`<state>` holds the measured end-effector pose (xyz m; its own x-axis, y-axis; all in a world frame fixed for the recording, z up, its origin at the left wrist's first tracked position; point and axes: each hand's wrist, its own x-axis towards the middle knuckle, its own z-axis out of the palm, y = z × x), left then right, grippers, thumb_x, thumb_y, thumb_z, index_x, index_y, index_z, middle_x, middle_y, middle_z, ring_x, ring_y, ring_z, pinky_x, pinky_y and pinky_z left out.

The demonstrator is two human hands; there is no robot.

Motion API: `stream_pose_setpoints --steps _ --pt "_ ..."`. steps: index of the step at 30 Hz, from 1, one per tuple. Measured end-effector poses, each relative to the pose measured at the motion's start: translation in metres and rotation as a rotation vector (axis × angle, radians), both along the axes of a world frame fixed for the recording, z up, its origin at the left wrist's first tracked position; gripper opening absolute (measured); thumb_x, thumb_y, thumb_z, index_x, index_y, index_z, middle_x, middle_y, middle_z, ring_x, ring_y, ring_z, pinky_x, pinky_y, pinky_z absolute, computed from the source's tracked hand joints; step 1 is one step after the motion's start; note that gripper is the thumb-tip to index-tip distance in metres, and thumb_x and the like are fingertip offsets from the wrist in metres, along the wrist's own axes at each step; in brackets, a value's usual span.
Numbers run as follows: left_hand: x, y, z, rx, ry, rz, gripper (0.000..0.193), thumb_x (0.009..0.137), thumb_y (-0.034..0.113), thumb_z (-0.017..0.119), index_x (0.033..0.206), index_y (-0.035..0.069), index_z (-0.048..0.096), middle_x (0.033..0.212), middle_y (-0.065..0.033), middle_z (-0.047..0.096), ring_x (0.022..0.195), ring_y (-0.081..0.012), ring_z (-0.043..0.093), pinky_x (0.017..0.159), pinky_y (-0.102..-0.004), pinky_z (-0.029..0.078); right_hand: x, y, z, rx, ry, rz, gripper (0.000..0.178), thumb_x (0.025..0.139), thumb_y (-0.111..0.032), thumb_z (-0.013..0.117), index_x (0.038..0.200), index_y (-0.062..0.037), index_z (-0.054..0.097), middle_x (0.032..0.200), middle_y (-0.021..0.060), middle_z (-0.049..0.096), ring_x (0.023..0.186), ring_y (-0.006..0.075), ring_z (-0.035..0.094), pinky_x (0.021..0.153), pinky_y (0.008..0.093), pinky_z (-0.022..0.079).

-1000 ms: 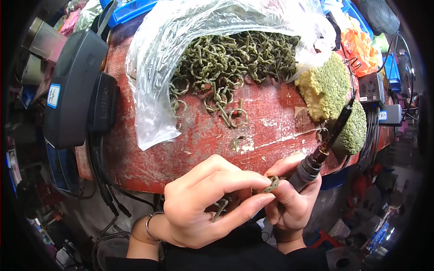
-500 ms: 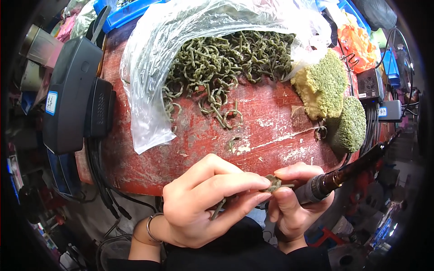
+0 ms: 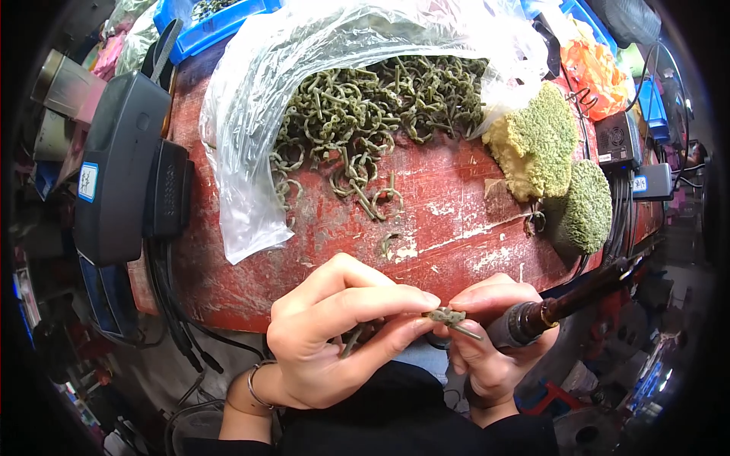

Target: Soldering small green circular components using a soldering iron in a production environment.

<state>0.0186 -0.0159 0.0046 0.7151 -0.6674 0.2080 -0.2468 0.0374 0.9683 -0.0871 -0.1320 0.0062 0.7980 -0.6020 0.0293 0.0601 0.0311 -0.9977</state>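
My left hand (image 3: 327,334) pinches one end of a small green ring-shaped piece (image 3: 447,316) between thumb and index finger. A thin stem sticks out of the piece. Another green piece (image 3: 350,342) partly shows inside the curled fingers of the same hand. With thumb and index finger, my right hand (image 3: 490,365) touches the other side of the pinched piece. It also grips a dark soldering-iron-like tool (image 3: 582,298), whose brown shaft points up and right. Beyond the hands, a heap of similar green ring pieces (image 3: 342,106) spills from a clear plastic bag (image 3: 243,182).
The worn red tabletop (image 3: 449,213) lies ahead, with a few loose rings near its middle. At right are two rough yellow-green sponge-like lumps (image 3: 540,144). A black device (image 3: 118,167) stands left, cables (image 3: 163,296) hanging below it. Blue trays (image 3: 209,30) sit behind.
The pinched piece has shifted slightly left and turned, so its stem now slants down to the right. Both hands have moved a little left, the right with the tool.
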Motion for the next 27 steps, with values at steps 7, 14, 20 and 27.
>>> stream_pose_setpoints --steps 7,14,20,27 --pt "-0.002 0.001 0.0 0.049 -0.002 0.033 0.022 0.063 0.0 0.073 0.082 0.004 0.064 0.074 -0.0076 0.058 0.065 -0.0119 0.055 0.056 -0.0213 0.042 0.0 -0.001 0.014 0.136 0.079 -0.005 0.018 0.069 0.007 0.067 0.086 0.0038 0.061 0.079 0.0126 0.062 0.068 0.0165 0.06 0.058 0.0247 0.048" --pt "0.005 0.002 0.011 0.025 0.108 -0.06 0.024 0.059 -0.004 0.072 0.081 0.003 0.065 0.068 -0.0063 0.058 0.057 -0.0106 0.054 0.052 -0.0202 0.04 0.004 0.001 0.0 -0.116 -0.01 0.021 0.024 0.073 -0.01 0.068 0.085 0.0014 0.051 0.07 0.0133 0.054 0.038 0.0072 0.042 0.033 0.0175 0.03" --pt "0.01 0.003 0.004 -0.054 0.269 -0.165 0.021 0.058 -0.004 0.073 0.076 0.0 0.064 0.066 -0.0072 0.059 0.056 -0.0103 0.054 0.051 -0.0194 0.039 0.005 -0.002 0.011 -0.119 0.032 0.08 0.017 0.069 0.003 0.068 0.084 0.0005 0.061 0.077 0.012 0.064 0.066 0.0177 0.062 0.059 0.0266 0.05" --pt "0.008 0.008 0.001 -0.129 0.384 -0.181 0.023 0.056 -0.005 0.075 0.072 0.001 0.06 0.068 -0.0081 0.058 0.057 -0.0103 0.053 0.052 -0.0195 0.039 0.006 -0.004 0.013 -0.154 0.022 0.138 0.019 0.068 0.003 0.069 0.085 0.0001 0.061 0.077 0.0116 0.064 0.065 0.0175 0.061 0.058 0.0261 0.049"
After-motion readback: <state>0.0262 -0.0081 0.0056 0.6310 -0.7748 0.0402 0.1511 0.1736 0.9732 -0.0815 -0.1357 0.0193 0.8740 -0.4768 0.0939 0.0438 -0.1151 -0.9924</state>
